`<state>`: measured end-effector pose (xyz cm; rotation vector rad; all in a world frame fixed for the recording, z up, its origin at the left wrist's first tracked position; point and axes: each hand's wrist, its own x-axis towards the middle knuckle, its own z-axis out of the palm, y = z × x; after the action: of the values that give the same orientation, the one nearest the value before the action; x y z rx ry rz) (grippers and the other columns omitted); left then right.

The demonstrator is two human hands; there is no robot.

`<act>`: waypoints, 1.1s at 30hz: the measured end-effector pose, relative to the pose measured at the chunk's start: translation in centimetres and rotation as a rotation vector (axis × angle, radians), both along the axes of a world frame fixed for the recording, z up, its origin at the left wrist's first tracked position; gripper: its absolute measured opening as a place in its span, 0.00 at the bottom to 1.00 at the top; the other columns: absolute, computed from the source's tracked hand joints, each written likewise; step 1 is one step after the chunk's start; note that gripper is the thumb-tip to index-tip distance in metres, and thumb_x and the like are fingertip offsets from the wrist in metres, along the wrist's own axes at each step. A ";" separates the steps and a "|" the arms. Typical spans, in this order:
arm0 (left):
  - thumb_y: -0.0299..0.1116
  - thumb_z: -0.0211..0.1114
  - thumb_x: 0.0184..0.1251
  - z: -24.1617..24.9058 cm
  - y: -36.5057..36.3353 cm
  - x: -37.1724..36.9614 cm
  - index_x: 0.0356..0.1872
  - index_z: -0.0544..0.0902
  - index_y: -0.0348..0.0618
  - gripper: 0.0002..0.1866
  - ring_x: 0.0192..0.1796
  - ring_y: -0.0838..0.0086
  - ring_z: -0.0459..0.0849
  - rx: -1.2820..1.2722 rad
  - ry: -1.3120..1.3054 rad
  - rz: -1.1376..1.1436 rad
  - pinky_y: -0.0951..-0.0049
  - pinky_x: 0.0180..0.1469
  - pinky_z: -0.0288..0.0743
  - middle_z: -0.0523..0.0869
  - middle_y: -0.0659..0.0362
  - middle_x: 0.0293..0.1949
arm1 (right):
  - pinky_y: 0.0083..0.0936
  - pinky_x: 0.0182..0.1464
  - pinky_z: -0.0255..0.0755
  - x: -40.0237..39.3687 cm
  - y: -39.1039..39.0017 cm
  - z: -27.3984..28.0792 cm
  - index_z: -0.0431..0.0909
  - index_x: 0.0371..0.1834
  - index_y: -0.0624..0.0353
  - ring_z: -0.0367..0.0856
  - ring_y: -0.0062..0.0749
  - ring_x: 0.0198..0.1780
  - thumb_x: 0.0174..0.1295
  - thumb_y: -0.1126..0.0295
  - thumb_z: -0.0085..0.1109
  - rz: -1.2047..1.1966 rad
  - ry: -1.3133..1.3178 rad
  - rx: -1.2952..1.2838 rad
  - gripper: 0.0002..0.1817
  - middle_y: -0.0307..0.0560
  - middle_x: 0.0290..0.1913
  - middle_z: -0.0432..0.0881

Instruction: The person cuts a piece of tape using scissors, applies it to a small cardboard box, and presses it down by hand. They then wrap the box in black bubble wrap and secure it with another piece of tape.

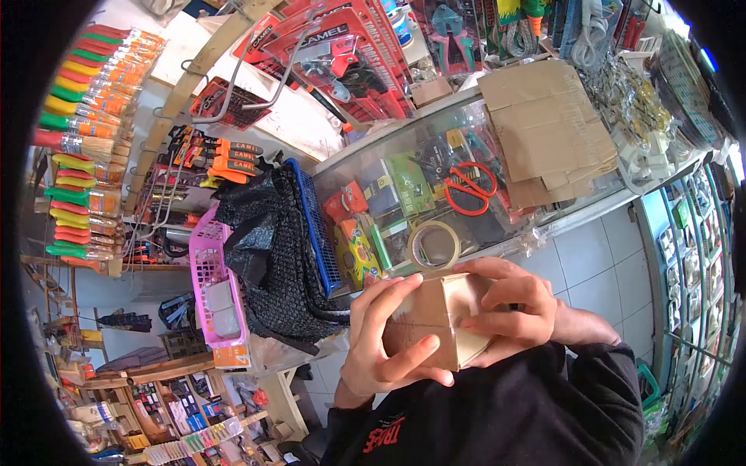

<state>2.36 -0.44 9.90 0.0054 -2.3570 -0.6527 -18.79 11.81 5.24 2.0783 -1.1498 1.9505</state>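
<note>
A small brown cardboard box [444, 320] is held between both hands, close to the chest. My left hand [385, 338] wraps around its left side, the fingers bent over its face. On the right side, my right hand [517, 307] grips the box, its fingertips pressing on the cardboard. Just beyond the box, a roll of tape [434, 245] lies on the glass counter [373, 147]. Scissors with red handles [471, 189] rest on the glass past the tape. Flattened cardboard [544, 128] lies at the right part of the counter.
A black bag [272, 264] stands between a pink basket [208, 287] and a blue basket [313, 225] on the left. Paintbrushes [85, 140] hang at the far left, and packaged tools [334, 58] at the back. Stocked shelves [695, 264] line the right.
</note>
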 end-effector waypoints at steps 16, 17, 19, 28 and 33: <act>0.66 0.77 0.57 -0.4 -0.6 0.2 0.66 0.82 0.53 0.40 0.67 0.42 0.77 0.050 -0.127 0.040 0.46 0.66 0.76 0.76 0.36 0.72 | 0.46 0.55 0.89 -0.1 0.6 0.3 0.90 0.59 0.56 0.88 0.58 0.57 0.55 0.60 0.85 -0.043 -0.011 0.126 0.28 0.50 0.49 0.74; 0.68 0.75 0.60 -0.6 -0.7 0.1 0.68 0.79 0.53 0.41 0.66 0.43 0.77 0.039 -0.115 0.042 0.46 0.66 0.76 0.76 0.36 0.73 | 0.45 0.50 0.91 -0.2 0.8 0.8 0.93 0.51 0.58 0.91 0.59 0.57 0.57 0.57 0.86 -0.038 0.000 0.203 0.24 0.46 0.47 0.73; 0.70 0.73 0.62 -0.8 -0.6 0.4 0.70 0.77 0.52 0.43 0.67 0.42 0.77 0.079 -0.158 0.078 0.45 0.66 0.76 0.75 0.35 0.73 | 0.45 0.52 0.89 -0.3 0.5 0.0 0.92 0.50 0.59 0.90 0.57 0.58 0.57 0.56 0.87 0.045 -0.111 0.313 0.24 0.46 0.47 0.73; 0.70 0.83 0.47 -0.9 -2.6 3.4 0.73 0.81 0.56 0.52 0.81 0.31 0.64 0.311 -0.083 -0.057 0.33 0.81 0.56 0.67 0.27 0.78 | 0.33 0.60 0.75 -4.2 -5.1 -7.7 0.83 0.53 0.60 0.81 0.30 0.58 0.70 0.41 0.69 0.723 -0.940 0.614 0.30 0.45 0.55 0.81; 0.62 0.89 0.42 -2.1 -4.5 0.4 0.77 0.78 0.57 0.56 0.84 0.30 0.59 0.358 -0.095 -0.251 0.31 0.82 0.49 0.66 0.30 0.80 | 0.35 0.62 0.78 0.5 -6.3 -11.4 0.81 0.64 0.60 0.83 0.30 0.59 0.70 0.39 0.69 1.200 -1.234 0.937 0.35 0.45 0.59 0.85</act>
<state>2.78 -4.97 7.84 -0.1046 -2.3186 -1.2143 -18.27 5.50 -6.17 1.8944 -1.0235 4.3919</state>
